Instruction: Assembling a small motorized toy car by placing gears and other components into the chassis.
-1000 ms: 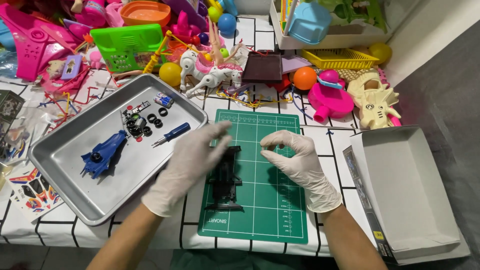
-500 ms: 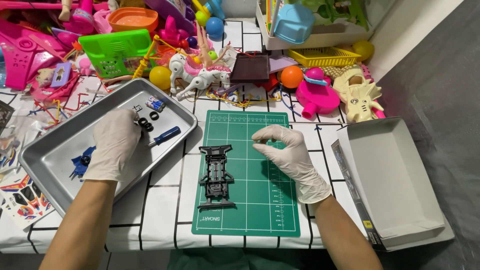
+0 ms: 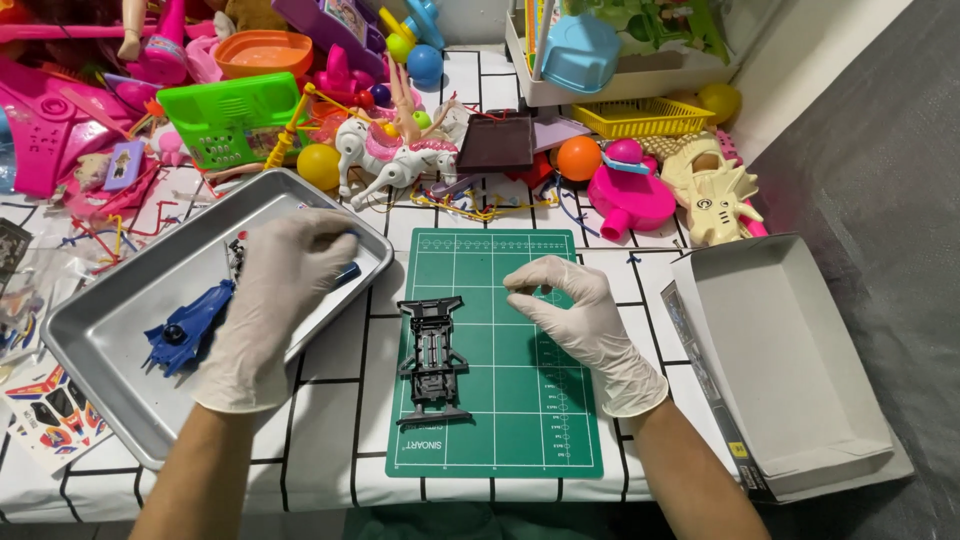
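The black toy car chassis (image 3: 433, 360) lies lengthwise on the green cutting mat (image 3: 500, 400), bare mat around it. Right hand (image 3: 575, 315) fingers pinch together beside it; left hand (image 3: 275, 290) fingers curl down into the metal tray (image 3: 110, 350), grip hidden.

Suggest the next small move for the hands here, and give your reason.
Probably close the left hand on a small part in the metal tray and carry it to the black chassis on the green mat: that hand hovers over the parts, while the chassis lies bare.
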